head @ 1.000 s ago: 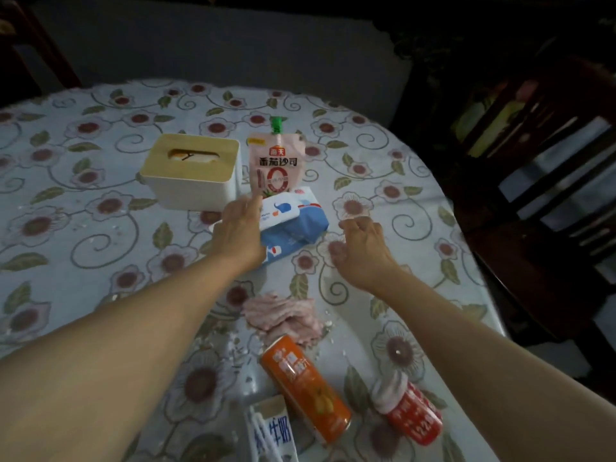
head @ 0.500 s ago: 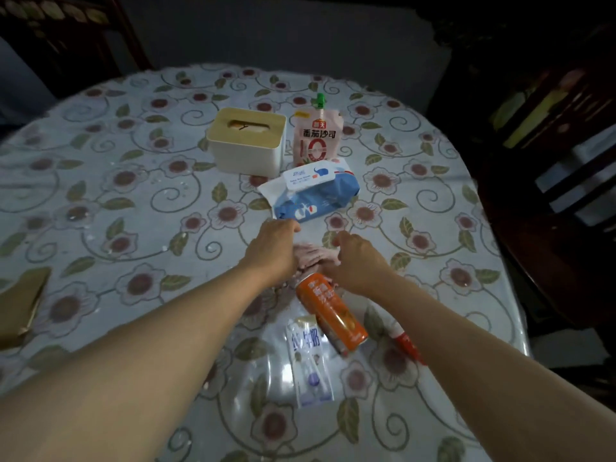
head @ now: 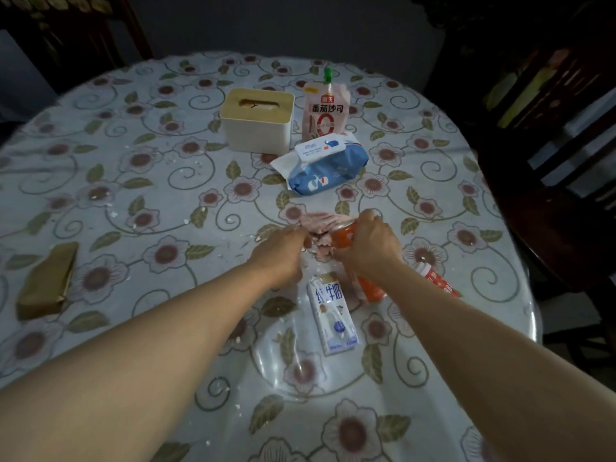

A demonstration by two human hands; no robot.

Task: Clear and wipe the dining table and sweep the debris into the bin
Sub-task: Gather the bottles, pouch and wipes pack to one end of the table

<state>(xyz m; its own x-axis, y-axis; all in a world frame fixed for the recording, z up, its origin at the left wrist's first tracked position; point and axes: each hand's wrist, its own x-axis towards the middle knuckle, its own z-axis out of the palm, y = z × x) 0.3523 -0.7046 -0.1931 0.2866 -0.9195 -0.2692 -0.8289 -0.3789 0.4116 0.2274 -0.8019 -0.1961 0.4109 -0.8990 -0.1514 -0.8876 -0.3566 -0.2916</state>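
At the middle of the worktop (head: 100, 201), the right hand (head: 368, 243) curls its fingers over the top end of an orange can (head: 346, 236) lying on its side. The left hand (head: 283, 250) rests beside it with fingers bent at a crumpled pink tissue (head: 320, 223); whether it pinches the tissue I cannot tell. A milk carton (head: 333, 315) lies flat just below the hands, and a red bottle (head: 438, 283) shows past the right forearm. Farther back stand a tissue box (head: 258, 123), a sauce pouch (head: 325, 110) and a blue wipes pack (head: 328, 163). White crumbs scatter over the floral cover. A gold packet (head: 45, 285) lies at the left. A dark wooden chair (head: 550, 145) stands at the right.
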